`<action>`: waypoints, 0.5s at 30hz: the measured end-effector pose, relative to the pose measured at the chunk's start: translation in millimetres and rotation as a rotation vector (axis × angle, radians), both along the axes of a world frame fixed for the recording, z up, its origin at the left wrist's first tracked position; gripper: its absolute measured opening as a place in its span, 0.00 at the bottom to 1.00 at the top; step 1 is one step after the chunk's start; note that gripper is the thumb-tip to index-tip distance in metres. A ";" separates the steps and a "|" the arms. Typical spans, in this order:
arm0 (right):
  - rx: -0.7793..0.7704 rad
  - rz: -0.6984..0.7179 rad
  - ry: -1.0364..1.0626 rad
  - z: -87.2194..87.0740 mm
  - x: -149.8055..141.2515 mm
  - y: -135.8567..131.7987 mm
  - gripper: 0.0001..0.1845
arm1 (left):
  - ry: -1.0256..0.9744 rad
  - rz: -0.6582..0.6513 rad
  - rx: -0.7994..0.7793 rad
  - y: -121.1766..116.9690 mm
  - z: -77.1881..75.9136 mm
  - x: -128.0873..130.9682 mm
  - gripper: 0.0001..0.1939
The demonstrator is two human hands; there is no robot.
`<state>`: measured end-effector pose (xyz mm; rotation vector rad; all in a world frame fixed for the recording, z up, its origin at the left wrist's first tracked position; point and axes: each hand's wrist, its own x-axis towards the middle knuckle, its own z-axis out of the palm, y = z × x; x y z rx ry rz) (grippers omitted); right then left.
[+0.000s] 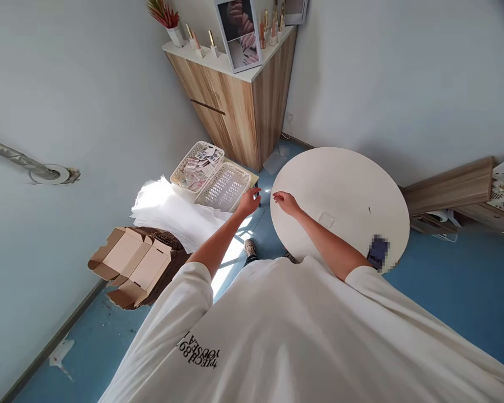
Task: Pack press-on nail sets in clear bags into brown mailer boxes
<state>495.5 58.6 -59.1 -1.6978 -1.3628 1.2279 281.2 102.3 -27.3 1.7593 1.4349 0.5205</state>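
My left hand is raised beside the right end of a white plastic basket of clear flat packets. Its thumb and forefinger are apart, and I see nothing between them. Over the left edge of the round white table is my right hand, its fingers loosely bent and apart, with nothing visible in them. The two hands face each other across a short gap. On the tabletop, right of my right hand, lies a small clear plastic piece. A second white basket holds small printed cards and packets.
White sheets are piled left of the baskets, near a stack of flattened cardboard boxes. A wood-grain cabinet stands ahead. A dark blurred item lies on the table's right side. A low wooden unit is at right.
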 end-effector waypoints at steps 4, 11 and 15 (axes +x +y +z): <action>-0.001 0.017 -0.026 -0.3 -51.6 26.6 0.14 | -0.009 0.019 0.021 37.0 -1.9 -54.5 0.21; 0.019 0.032 -0.070 -3.4 -123.3 69.4 0.14 | 0.055 0.106 0.010 102.1 -7.7 -147.5 0.23; 0.021 0.043 -0.072 -4.0 -154.7 88.8 0.13 | 0.150 0.223 -0.053 131.7 -25.0 -185.4 0.26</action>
